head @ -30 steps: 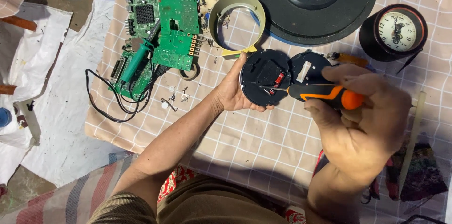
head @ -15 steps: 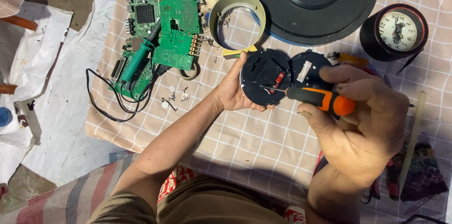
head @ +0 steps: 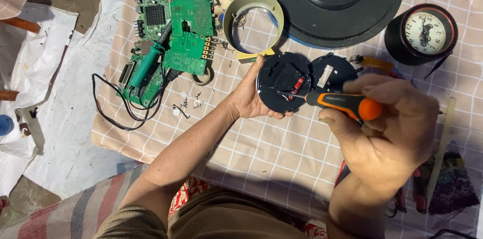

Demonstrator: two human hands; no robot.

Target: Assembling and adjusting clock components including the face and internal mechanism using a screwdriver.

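My left hand (head: pixel 250 94) grips the left rim of a round black clock back (head: pixel 280 84), holding it over the checked cloth (head: pixel 282 153). Its detached black cover (head: pixel 332 72) lies just to the right. My right hand (head: pixel 387 128) is closed around an orange and black screwdriver (head: pixel 342 103). The screwdriver's metal tip points left into the middle of the clock back, near a red part.
Green circuit boards (head: pixel 173 28) and a green soldering iron (head: pixel 148 60) with a black cord lie at the upper left. A pale ring (head: pixel 251 23), a large black disc (head: pixel 334 3) and a small round clock (head: pixel 425 30) sit along the top. Small screws (head: pixel 186 103) lie beside my left wrist.
My right hand with the screwdriver has turned and shifted slightly over the clock back. My left hand keeps its hold in the same place.
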